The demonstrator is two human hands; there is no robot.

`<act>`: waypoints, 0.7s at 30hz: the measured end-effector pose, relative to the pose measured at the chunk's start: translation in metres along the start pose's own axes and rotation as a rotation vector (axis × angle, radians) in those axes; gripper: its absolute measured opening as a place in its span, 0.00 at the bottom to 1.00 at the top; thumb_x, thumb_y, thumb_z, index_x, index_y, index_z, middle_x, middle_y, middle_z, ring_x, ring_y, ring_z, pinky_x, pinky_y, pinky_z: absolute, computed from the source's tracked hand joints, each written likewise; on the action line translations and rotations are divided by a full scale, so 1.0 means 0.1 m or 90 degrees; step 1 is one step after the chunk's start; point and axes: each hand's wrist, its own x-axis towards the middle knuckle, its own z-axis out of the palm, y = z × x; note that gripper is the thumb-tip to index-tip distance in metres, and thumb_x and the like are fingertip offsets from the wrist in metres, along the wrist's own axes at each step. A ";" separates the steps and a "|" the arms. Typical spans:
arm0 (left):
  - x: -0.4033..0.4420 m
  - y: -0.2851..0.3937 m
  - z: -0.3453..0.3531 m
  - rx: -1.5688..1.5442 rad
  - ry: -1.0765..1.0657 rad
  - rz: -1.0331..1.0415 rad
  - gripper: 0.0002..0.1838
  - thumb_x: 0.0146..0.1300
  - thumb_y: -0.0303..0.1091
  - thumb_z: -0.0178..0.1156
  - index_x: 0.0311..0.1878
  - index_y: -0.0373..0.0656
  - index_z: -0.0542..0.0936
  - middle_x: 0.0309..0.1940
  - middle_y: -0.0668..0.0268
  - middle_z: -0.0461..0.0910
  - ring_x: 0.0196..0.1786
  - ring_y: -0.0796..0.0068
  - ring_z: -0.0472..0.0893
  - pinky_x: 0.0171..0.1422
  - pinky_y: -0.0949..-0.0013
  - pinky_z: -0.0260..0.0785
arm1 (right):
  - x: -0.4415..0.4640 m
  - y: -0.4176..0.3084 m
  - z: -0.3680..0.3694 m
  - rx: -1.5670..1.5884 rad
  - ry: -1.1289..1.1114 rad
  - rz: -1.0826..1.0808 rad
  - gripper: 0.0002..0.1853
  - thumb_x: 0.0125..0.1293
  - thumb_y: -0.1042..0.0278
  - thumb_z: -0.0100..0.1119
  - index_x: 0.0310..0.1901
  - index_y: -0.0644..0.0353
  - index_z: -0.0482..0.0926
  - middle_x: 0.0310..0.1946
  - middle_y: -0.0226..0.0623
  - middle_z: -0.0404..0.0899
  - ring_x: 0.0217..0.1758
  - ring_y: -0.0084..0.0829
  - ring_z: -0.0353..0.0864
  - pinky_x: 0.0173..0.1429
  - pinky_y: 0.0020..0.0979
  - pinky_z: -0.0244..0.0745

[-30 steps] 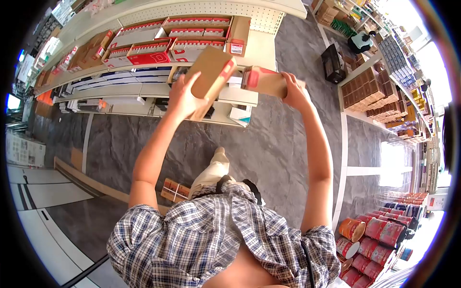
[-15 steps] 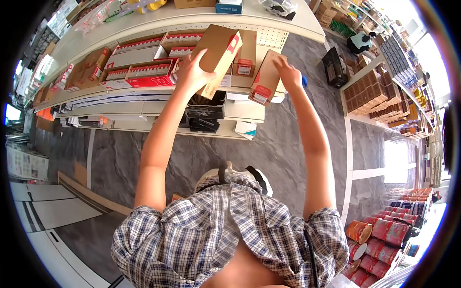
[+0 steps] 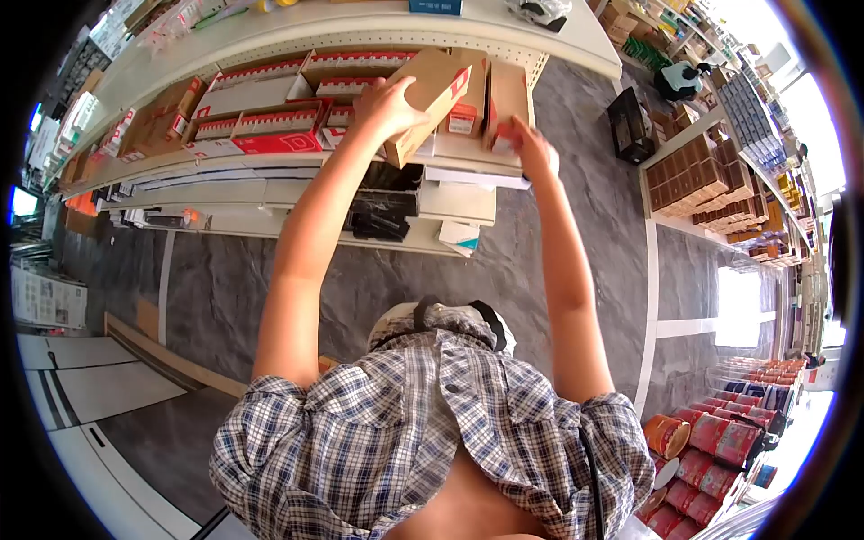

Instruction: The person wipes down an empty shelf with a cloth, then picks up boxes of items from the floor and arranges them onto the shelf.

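Observation:
My left hand (image 3: 389, 110) grips a long brown cardboard box (image 3: 430, 97) with a red mark, held tilted above the shelf's front edge. A second brown box (image 3: 510, 94) stands at the right end of the shelf (image 3: 297, 158), and my right hand (image 3: 531, 146) is at its near end, its fingers bent and slightly blurred against the cardboard. Between the two is another brown box (image 3: 463, 117) with a red label, resting on the shelf. Left of my left hand, open cartons (image 3: 279, 135) hold rows of small red and white packs.
Above is an upper shelf (image 3: 360, 27) with a blue box and plastic-wrapped items. Lower shelves hold a black bin (image 3: 389, 200). To the right are a black crate (image 3: 629, 124), stacked boxes (image 3: 688, 175) and red spools (image 3: 720, 441). A person (image 3: 679, 81) is farther off, upper right.
The box at my right hand has moved up onto the shelf end, beside the labelled one. My left hand and its box have shifted right.

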 end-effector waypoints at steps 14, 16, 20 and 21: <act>0.24 0.10 0.02 -0.227 -0.073 0.302 0.48 0.38 0.43 0.72 0.66 0.52 0.61 0.56 0.54 0.71 0.59 0.58 0.71 0.62 0.59 0.64 | -0.19 -0.84 -0.23 0.347 0.123 0.053 0.39 0.53 0.56 0.68 0.63 0.59 0.60 0.48 0.45 0.76 0.53 0.41 0.76 0.54 0.36 0.71; 0.27 0.32 0.08 -0.329 -0.102 0.143 0.48 0.38 0.44 0.72 0.66 0.51 0.61 0.55 0.52 0.72 0.58 0.59 0.72 0.61 0.60 0.65 | -0.20 -0.94 -0.33 0.396 0.132 0.092 0.39 0.53 0.56 0.68 0.63 0.61 0.59 0.48 0.44 0.76 0.52 0.40 0.76 0.53 0.36 0.72; 0.28 0.67 0.18 -0.106 -0.017 0.096 0.50 0.33 0.54 0.70 0.66 0.57 0.61 0.56 0.53 0.71 0.58 0.53 0.72 0.61 0.59 0.66 | -0.27 -0.82 -0.25 0.230 0.182 0.040 0.36 0.55 0.61 0.66 0.63 0.59 0.59 0.49 0.41 0.77 0.41 0.29 0.81 0.29 0.26 0.77; 0.33 0.73 0.21 -0.106 -0.044 0.034 0.50 0.33 0.57 0.67 0.66 0.60 0.61 0.55 0.52 0.72 0.58 0.50 0.71 0.61 0.56 0.65 | -0.29 -0.82 -0.24 0.198 0.252 -0.056 0.36 0.55 0.61 0.66 0.63 0.58 0.61 0.49 0.42 0.76 0.43 0.31 0.80 0.32 0.28 0.78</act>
